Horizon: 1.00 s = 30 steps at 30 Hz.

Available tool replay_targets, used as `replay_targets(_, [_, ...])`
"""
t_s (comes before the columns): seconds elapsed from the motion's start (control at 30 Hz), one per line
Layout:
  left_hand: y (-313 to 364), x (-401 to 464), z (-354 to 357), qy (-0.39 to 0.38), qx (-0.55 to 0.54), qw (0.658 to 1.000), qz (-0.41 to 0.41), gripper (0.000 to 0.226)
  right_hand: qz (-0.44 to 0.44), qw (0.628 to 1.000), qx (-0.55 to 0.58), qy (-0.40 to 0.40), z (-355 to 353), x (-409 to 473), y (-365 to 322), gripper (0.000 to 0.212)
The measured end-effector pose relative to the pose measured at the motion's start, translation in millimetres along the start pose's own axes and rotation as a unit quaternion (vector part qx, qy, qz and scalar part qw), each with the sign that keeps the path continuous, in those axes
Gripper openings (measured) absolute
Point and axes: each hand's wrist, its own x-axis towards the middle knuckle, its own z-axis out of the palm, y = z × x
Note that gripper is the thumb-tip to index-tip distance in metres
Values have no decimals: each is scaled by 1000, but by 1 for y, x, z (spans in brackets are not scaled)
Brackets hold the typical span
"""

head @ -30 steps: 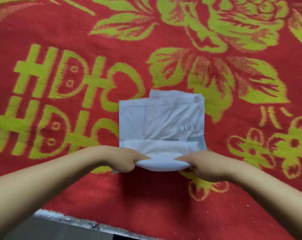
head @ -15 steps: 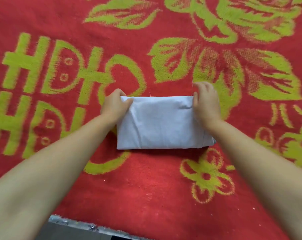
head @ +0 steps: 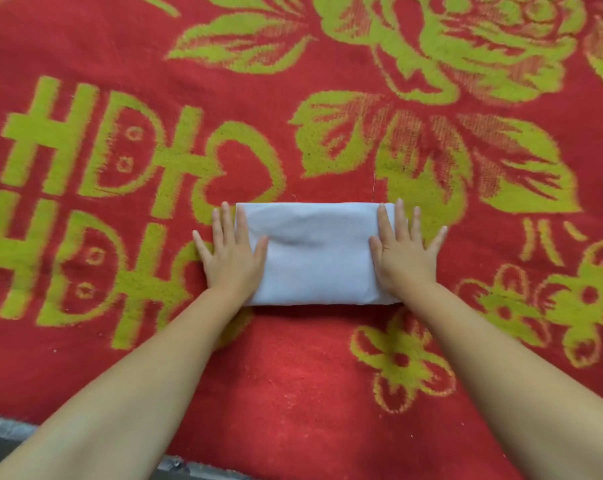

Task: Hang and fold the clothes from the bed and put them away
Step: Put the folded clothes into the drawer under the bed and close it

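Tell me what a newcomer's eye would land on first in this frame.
First the red blanket with its big yellow-green flowers and characters, which fills nearly the whole view. Next the white folded garment, a neat rectangle lying at the centre. The left hand and right hand press flat on its two ends, fingers straight and spread.

Count, head view:
- Folded white garment [head: 315, 252]: 1, a single flat bundle.
- Hands: 2, left hand [head: 231, 255] and right hand [head: 404, 252], each flat on one end of the garment.
- Red blanket [head: 293, 375] with green pattern: 1, covering the bed.
- Loose threads at the garment's far edge: 2.
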Motion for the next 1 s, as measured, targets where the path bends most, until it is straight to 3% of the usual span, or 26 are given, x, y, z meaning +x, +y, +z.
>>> replay_targets(0.07, [1, -13, -10, 51, 7, 998, 47, 75, -21, 999, -8, 48, -10, -14, -4, 62])
replay_targets(0.13, [8, -36, -7, 92, 37, 968, 230, 80, -159, 983, -24, 93, -5, -41, -10, 75])
replay_targets(0.2, [18, -58, 6, 64, 58, 931, 354, 89, -243, 966, -46, 71, 11, -62, -14, 91])
replay_targets(0.27, [27, -64, 20, -15, 74, 950, 304, 102, -186, 981, -46, 9, 27, -64, -16, 99])
replay_targets(0.37, [38, -56, 26, -39, 90, 976, 192, 101, -113, 993, -30, 1, 33, -50, -21, 85])
replay_targets(0.53, [44, -46, -19, -98, 70, 974, 190, 84, -114, 992, -23, -38, -2, -45, -33, 72])
replay_targets(0.67, [53, -36, -92, -143, 20, 969, 200, 68, -112, 991, 28, -71, -74, -44, -35, 70])
replay_targets(0.83, [73, -49, -202, -95, 72, 960, 253, 47, -140, 989, 12, -50, -175, -70, -43, 62])
replay_targets(1.0, [84, -78, -294, -28, 110, 949, 294, 48, -127, 992, 9, 14, -262, -116, -43, 61])
